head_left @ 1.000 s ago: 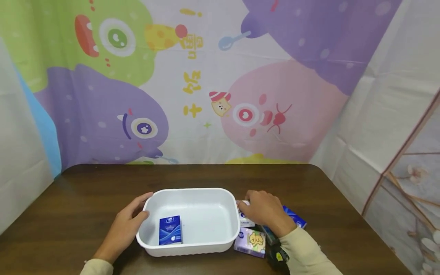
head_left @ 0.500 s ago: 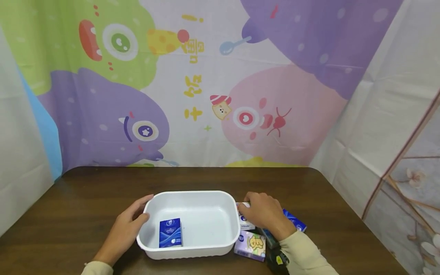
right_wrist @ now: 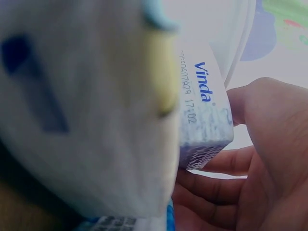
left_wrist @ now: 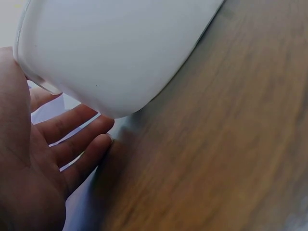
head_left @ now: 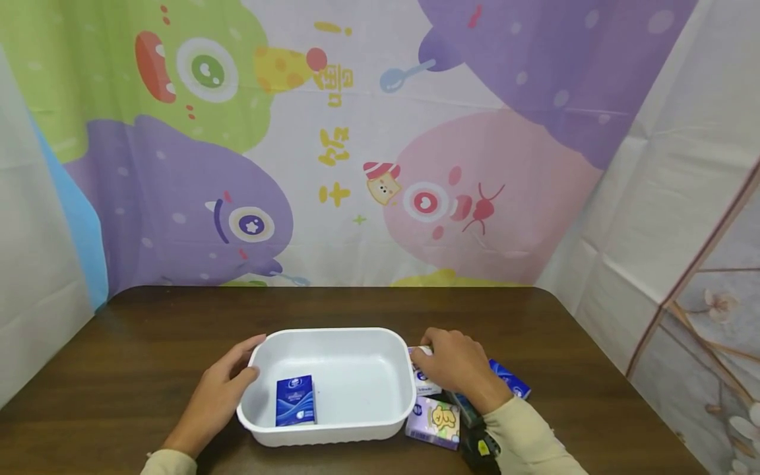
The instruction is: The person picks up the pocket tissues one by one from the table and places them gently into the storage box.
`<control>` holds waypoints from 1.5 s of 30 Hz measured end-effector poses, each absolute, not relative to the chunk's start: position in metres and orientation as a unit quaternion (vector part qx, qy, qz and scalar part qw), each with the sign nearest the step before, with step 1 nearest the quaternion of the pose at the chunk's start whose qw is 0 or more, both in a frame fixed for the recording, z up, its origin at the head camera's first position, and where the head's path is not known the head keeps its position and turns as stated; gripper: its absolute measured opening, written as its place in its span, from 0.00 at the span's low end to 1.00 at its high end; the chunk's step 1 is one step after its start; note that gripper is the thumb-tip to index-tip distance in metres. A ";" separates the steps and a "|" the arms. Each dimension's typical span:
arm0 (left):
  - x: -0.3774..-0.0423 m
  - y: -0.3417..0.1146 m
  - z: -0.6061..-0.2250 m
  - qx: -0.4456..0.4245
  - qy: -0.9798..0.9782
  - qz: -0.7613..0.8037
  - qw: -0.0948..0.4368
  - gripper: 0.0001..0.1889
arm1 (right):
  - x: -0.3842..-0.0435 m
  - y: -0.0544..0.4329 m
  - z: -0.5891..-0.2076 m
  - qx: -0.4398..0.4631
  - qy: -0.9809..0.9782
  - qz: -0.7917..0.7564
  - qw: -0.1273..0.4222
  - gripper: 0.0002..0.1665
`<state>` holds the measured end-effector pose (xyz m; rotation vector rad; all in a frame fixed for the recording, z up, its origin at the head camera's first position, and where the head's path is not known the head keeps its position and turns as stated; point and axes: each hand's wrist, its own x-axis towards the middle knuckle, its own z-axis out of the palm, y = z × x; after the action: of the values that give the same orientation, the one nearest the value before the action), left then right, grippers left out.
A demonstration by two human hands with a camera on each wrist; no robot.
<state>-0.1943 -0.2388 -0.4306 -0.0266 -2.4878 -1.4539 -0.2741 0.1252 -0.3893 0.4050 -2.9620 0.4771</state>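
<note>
A white plastic tub (head_left: 356, 432) stands on the table with a blue tissue pack (head_left: 295, 400) lying inside at its left. My left hand (head_left: 216, 389) holds the tub's left end, thumb over the rim; in the left wrist view its fingers (left_wrist: 79, 144) reach along the outside wall. Just right of the tub, my right hand (head_left: 457, 363) grips a white tissue pack (head_left: 424, 382) between thumb and fingers. The right wrist view shows "Vinda" printed on this pack (right_wrist: 204, 106), whose far end a blurred pale pack (right_wrist: 96, 120) partly hides.
A purple tissue pack with a bear picture (head_left: 435, 422) lies against the tub's right front corner. Another blue pack (head_left: 508, 379) sits beyond the right wrist, and a dark pack (head_left: 468, 409) is partly under it. The brown table (head_left: 332, 307) ends at a cartoon curtain (head_left: 338, 251).
Both hands keep their places, the right one still at the white tissue pack. The head view has tilted slightly; the tub and packs have not visibly moved.
</note>
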 end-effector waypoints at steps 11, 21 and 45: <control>-0.197 -0.242 -0.430 -0.007 -0.858 -0.498 0.130 0.24 | -0.275 0.125 -0.387 0.133 -0.972 0.179 0.072 0.14; -0.196 -0.240 -0.429 -0.009 -0.854 -0.504 0.125 0.24 | -0.273 0.125 -0.384 0.123 -0.972 0.184 0.077 0.15; -0.195 -0.239 -0.431 -0.001 -0.855 -0.504 0.120 0.24 | -0.274 0.129 -0.387 0.121 -0.967 0.202 0.095 0.09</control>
<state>-0.1952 -0.2391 -0.4309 -0.0036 -2.5005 -1.4727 -0.2743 0.1287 -0.3869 0.3572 -2.8677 0.5988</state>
